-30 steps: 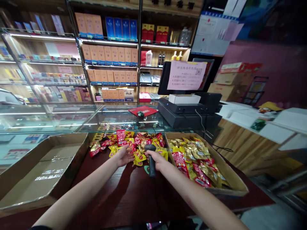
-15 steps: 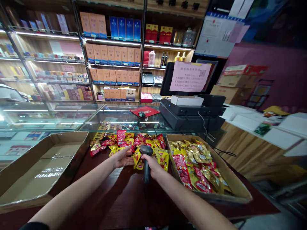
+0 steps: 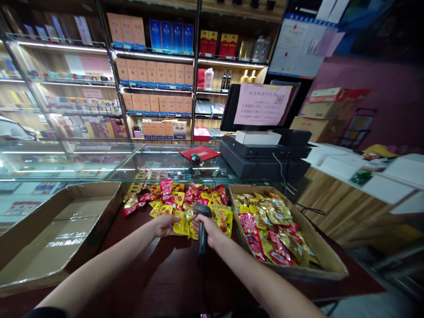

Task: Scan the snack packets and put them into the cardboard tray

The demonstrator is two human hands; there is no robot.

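My left hand [image 3: 164,225] is closed on the edge of a yellow snack packet [image 3: 181,224] at the near side of a loose pile of red, yellow and gold packets [image 3: 166,187]. To its right, my right hand [image 3: 208,229] grips the handle of a dark handheld scanner [image 3: 202,211], its head over the front of the pile. The pile lies on a dark red table [image 3: 159,274], between two shallow cardboard boxes.
The left cardboard box [image 3: 71,229] shows a bare bottom; the right box [image 3: 338,270] holds many packets. Behind are a glass counter [image 3: 155,154], a red mat [image 3: 208,153] with a mouse, and a monitor [image 3: 228,108] over a black cash drawer [image 3: 261,168]. Stocked shelves stand farther back.
My left hand has drawn back slightly toward me and closed on a yellow packet; its fingers were spread before. My right hand and the scanner have barely moved.
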